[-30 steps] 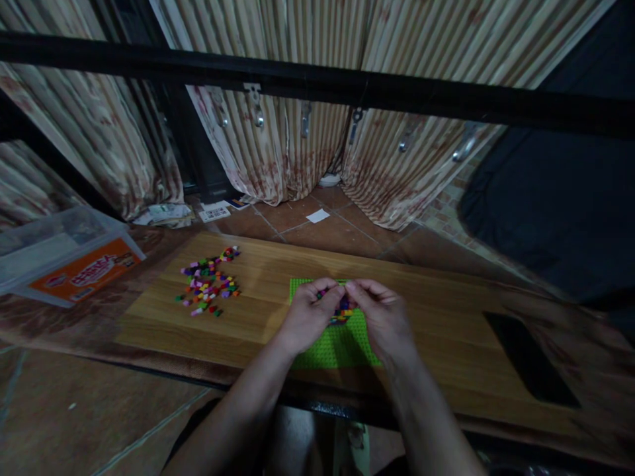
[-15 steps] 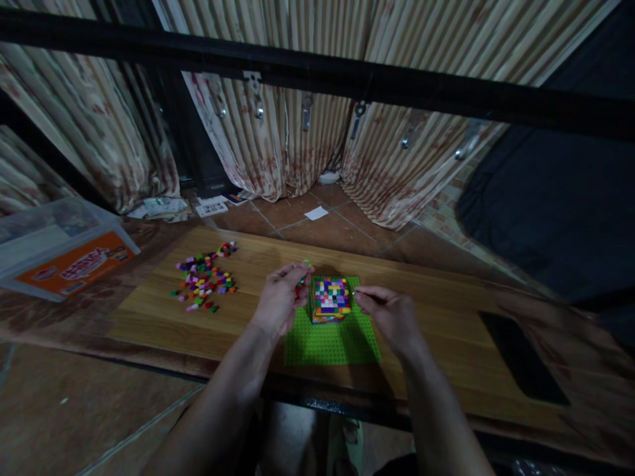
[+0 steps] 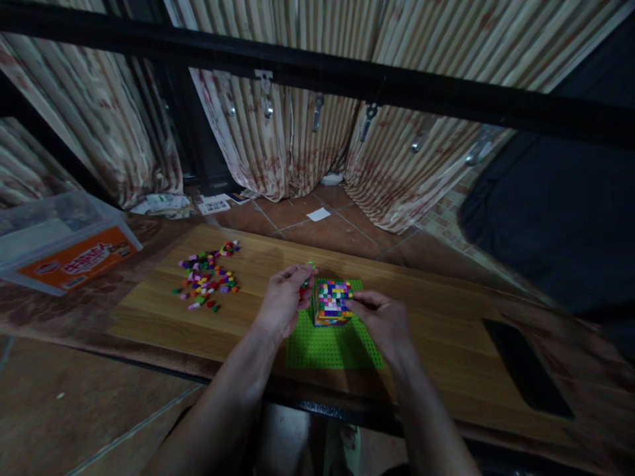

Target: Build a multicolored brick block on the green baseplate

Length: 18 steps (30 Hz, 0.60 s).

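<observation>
A block of many-coloured toy bricks (image 3: 333,303) stands on a green studded baseplate (image 3: 332,349), near the plate's back edge. Just left of the block, my left hand (image 3: 286,297) is closed around several small bricks (image 3: 303,288); bits of green and red show at its fingertips. My right hand (image 3: 384,320) pinches at the block's upper right edge. Its thumb and index finger touch the top there, and whatever lies between them is too small to make out.
Loose bricks (image 3: 208,277) lie scattered on the left of the wooden board (image 3: 436,330). A clear plastic box (image 3: 69,244) with an orange label stands at far left. On the right lies a flat black object (image 3: 526,367). A dark bar (image 3: 317,63) with hooks crosses ahead.
My right hand has moved left, from beside the block onto its upper right edge. My left hand stays closed beside the block. The view has shifted slightly.
</observation>
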Each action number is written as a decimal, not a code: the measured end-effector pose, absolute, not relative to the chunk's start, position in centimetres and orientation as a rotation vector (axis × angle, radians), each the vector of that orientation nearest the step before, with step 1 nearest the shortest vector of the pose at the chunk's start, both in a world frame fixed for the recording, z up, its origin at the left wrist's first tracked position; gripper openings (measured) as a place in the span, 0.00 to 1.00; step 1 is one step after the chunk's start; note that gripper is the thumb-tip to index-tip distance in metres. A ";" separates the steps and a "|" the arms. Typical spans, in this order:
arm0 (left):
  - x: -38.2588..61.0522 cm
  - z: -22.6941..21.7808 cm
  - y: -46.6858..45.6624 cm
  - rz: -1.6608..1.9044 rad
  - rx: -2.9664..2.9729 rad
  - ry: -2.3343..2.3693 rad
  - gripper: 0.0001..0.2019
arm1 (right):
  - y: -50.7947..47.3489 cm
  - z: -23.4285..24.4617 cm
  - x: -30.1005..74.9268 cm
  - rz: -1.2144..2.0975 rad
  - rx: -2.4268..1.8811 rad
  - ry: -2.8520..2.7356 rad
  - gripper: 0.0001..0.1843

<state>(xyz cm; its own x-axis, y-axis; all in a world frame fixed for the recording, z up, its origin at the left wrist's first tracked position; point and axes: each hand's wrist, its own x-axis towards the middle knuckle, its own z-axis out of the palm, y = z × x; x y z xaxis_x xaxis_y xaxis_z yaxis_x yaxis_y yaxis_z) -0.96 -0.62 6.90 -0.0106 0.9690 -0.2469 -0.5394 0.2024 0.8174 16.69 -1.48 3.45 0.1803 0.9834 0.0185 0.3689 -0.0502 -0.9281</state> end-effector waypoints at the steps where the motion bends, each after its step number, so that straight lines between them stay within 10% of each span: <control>1: -1.0 6.9 -0.6 1.307 0.585 0.945 0.14 | -1.5 3.4 16.6 0.878 -1.570 -1.321 0.13; 18: -1.1 6.7 -0.5 1.316 0.577 0.952 0.13 | -1.5 3.9 17.9 1.128 -1.493 -1.140 0.21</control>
